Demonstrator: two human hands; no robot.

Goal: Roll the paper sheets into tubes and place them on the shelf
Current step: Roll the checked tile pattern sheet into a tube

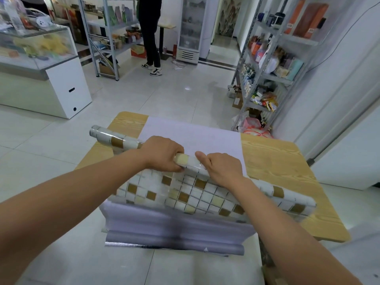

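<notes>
Nearest us, the loose end (174, 229) sags over the edge of the wood-grain table (277, 167) in soft pale folds, and we reckon its weight could drag the winding askew. Above it the glossy paper sheet (185, 194), printed with white and tan squares, feeds up into the tube (115, 138) lying across the table. Our left hand (162, 154) wraps round the tube; our right hand (223, 168) curls over it, thumb stretched along. It looks slick and springy, so a slack grip might let it unwind or telescope. The metal shelf (267, 75) stands well beyond.

Both hands (162, 154) gripping tiled paper roll (115, 140), wooden table (277, 167)
</notes>
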